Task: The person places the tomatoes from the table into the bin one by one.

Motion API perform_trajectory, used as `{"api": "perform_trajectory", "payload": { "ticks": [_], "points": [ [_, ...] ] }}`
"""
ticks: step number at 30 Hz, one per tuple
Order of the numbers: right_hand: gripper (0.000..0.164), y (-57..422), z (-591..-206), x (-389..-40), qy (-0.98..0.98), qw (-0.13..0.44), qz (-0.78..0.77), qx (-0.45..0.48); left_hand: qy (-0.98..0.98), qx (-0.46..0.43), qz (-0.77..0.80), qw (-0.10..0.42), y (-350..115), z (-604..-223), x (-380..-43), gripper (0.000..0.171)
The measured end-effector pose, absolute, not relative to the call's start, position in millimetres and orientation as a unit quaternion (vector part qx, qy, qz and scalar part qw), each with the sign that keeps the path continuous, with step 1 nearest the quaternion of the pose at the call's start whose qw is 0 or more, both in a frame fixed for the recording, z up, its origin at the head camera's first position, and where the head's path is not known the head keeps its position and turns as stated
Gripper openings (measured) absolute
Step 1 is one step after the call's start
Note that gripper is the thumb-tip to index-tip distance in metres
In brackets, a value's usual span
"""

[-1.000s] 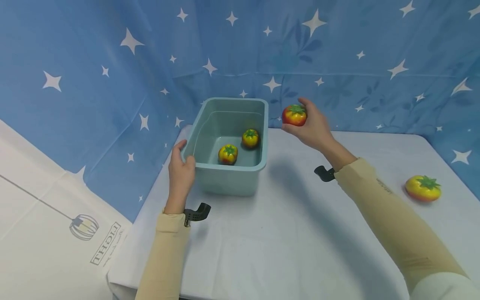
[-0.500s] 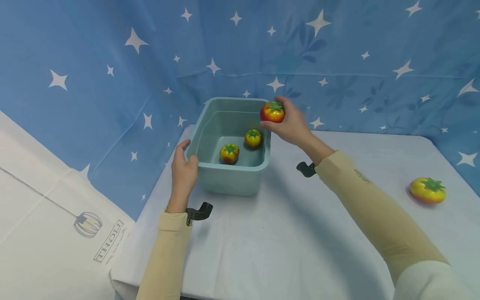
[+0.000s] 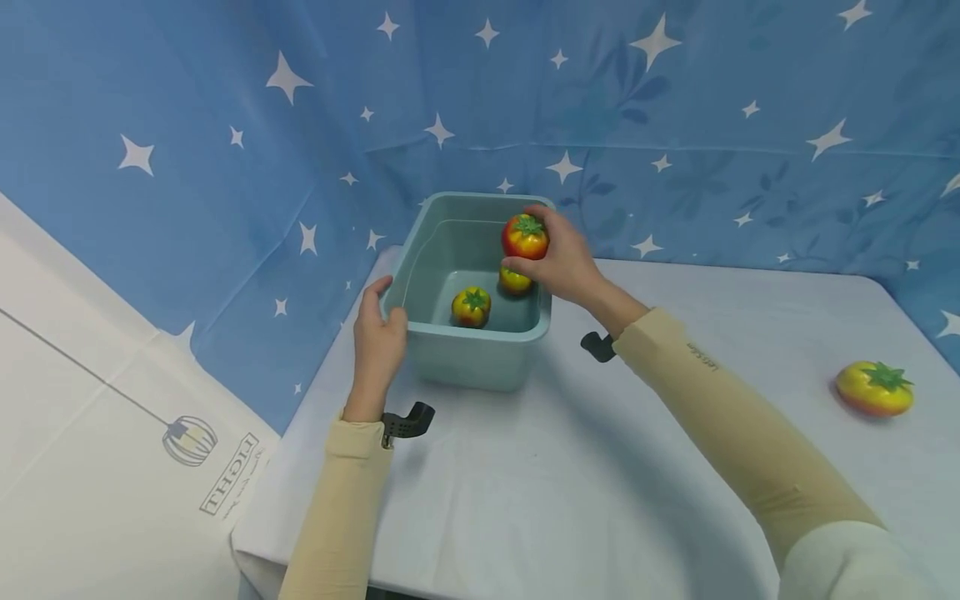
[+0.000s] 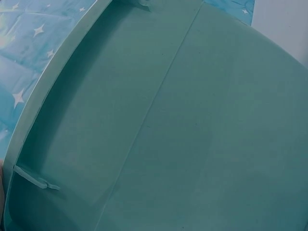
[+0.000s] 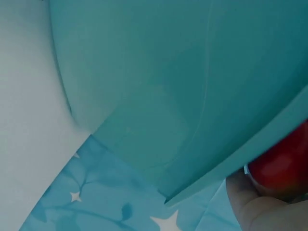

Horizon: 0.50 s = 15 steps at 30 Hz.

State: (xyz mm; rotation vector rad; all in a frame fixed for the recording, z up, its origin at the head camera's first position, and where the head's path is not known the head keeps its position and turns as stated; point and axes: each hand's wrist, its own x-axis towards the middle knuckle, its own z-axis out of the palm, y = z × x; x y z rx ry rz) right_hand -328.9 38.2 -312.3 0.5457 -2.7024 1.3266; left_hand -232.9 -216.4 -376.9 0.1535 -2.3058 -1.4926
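In the head view, a blue-green plastic bin (image 3: 468, 360) stands on the table. My left hand (image 3: 378, 348) grips its rim at the near left corner. My right hand (image 3: 572, 265) pinches a red-and-yellow tomato (image 3: 522, 242) with a green leafy top, held over the bin's right side just inside the rim. Two yellower tomatoes rest on the bin floor: one toward the front (image 3: 471, 308), the other (image 3: 515, 283) partly hidden by the held one. The right wrist view shows the held tomato's red side (image 5: 284, 168) beyond the rim; the left wrist view is filled by the bin's outer wall (image 4: 144, 120).
Another yellow tomato (image 3: 873, 389) lies at the right of the white-covered table (image 3: 585, 467). A blue curtain with white stars (image 3: 480, 100) hangs close behind the bin. A pale printed cloth (image 3: 112, 417) hangs at the left.
My right hand has carried the tomato leftward, from beside the bin to over its inside. My left hand keeps its grip on the rim. The view has shifted slightly.
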Motion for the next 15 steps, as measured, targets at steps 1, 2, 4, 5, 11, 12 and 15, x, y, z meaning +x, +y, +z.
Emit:
{"api": "perform_trajectory", "payload": {
  "ticks": [1,2,4,5,11,12,15],
  "points": [
    [0.085,36.4,-312.8,-328.8,-0.883,0.041,0.43,0.182,-0.822,0.055,-0.532,0.194,-216.3,-376.9,-232.9,0.057],
    [0.085,34.6,-313.2,-328.7,-0.885,0.039,0.427,0.183,-0.822,0.054,-0.533,0.194,-216.2,-376.7,-232.8,0.057],
    [0.085,31.5,-313.7,-328.6,-0.887,0.037,0.422,0.184,-0.822,0.055,-0.534,0.192,-216.1,-376.6,-232.7,0.057],
    [0.085,30.0,-314.0,-328.6,-0.889,0.036,0.418,0.183,-0.821,0.056,-0.534,0.191,-216.1,-376.5,-232.6,0.057],
    [0.085,21.6,-315.4,-328.4,-0.892,0.035,0.412,0.181,-0.821,0.055,-0.534,0.193,-216.4,-376.5,-232.9,0.056],
    [0.085,20.5,-315.8,-328.3,-0.892,0.034,0.413,0.182,-0.822,0.055,-0.533,0.194,-216.5,-376.7,-233.1,0.056],
    [0.085,17.5,-316.9,-327.3,-0.89,0.03,0.415,0.186,-0.823,0.055,-0.531,0.194,-216.6,-377.1,-233.5,0.056]
  ]
}}
